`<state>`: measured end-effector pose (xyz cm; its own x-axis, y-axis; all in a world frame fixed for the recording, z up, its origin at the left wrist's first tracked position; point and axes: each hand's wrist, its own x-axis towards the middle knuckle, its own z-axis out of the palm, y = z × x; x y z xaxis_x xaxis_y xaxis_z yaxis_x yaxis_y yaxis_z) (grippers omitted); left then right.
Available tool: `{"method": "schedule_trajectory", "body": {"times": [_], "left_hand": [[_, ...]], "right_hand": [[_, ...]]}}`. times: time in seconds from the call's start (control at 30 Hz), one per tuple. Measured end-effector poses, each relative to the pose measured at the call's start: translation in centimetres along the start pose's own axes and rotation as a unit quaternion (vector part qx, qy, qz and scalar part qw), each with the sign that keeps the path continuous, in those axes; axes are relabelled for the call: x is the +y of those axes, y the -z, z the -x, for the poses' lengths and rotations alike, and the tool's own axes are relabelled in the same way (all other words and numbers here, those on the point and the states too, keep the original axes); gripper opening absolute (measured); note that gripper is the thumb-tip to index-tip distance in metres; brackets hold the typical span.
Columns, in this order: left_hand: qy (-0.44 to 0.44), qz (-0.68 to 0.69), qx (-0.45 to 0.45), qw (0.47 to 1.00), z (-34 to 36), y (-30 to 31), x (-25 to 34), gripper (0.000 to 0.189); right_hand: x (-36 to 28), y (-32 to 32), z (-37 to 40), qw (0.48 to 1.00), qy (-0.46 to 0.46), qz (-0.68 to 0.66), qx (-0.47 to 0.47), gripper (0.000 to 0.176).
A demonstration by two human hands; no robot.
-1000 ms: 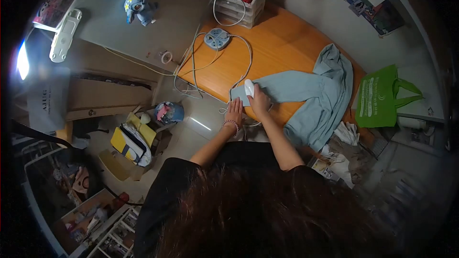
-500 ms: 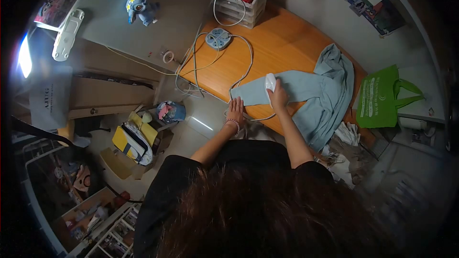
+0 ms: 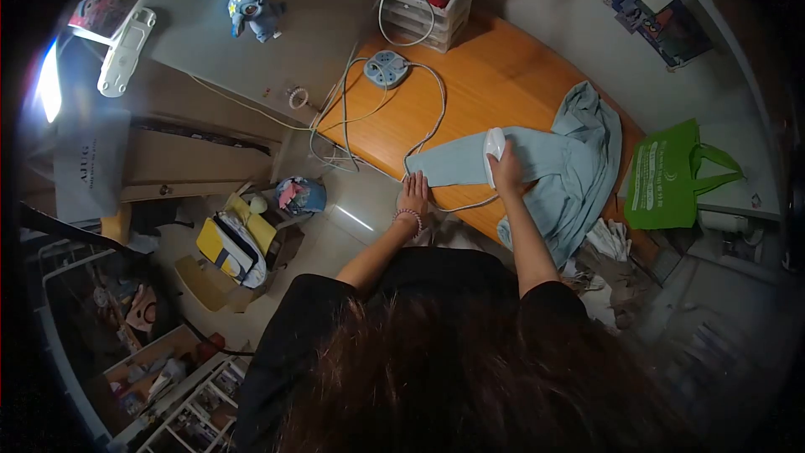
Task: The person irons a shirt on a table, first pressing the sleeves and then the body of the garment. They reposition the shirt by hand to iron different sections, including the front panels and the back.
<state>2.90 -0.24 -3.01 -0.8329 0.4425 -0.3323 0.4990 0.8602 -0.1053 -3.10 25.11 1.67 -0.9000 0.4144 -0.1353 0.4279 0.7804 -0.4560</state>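
Note:
A light blue garment [image 3: 579, 164] lies on the orange wooden table, one long sleeve or leg stretched out to the left and the rest bunched at the right. My right hand [image 3: 506, 169] is wrapped round a small white handheld iron [image 3: 495, 148], which rests on the stretched part. A cord runs below it along the table's near edge. My left hand [image 3: 413, 194], with a beaded bracelet on the wrist, lies flat with its fingers stretched out. Its fingertips touch the left end of the stretched part.
On the table [image 3: 495, 67] stand a round power strip [image 3: 386, 70] with loose cables and a white drawer box [image 3: 457, 13]. A green bag [image 3: 667, 176] is at the right, beside crumpled cloths [image 3: 608, 243]. A bin [image 3: 302, 195] stands on the floor at left.
My right hand has slid the iron to the right along the stretched fabric. My left hand has stayed at the fabric's left end.

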Motion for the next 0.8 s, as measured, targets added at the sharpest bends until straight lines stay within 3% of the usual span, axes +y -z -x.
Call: {"method": "schedule_trajectory", "body": {"times": [0.23,0.33,0.4,0.8], "left_hand": [[-0.001,-0.013,-0.004,1.000,0.2,1.4,0.0,0.093],[-0.009,0.043,-0.070,0.997,0.4,3.5,-0.1,0.091],[0.002,0.031,-0.083,0.996,0.5,3.9,0.1,0.102],[-0.017,0.046,-0.035,0.998,0.6,4.0,0.0,0.102]], "right_hand": [[0.5,1.3,-0.3,1.000,-0.021,-0.018,0.001,0.049],[1.1,1.6,-0.6,1.000,-0.014,-0.016,0.011,0.046],[1.6,1.6,-0.8,0.999,-0.007,-0.021,0.024,0.046],[4.4,2.3,-2.3,0.998,-0.038,0.016,0.042,0.054]]}}
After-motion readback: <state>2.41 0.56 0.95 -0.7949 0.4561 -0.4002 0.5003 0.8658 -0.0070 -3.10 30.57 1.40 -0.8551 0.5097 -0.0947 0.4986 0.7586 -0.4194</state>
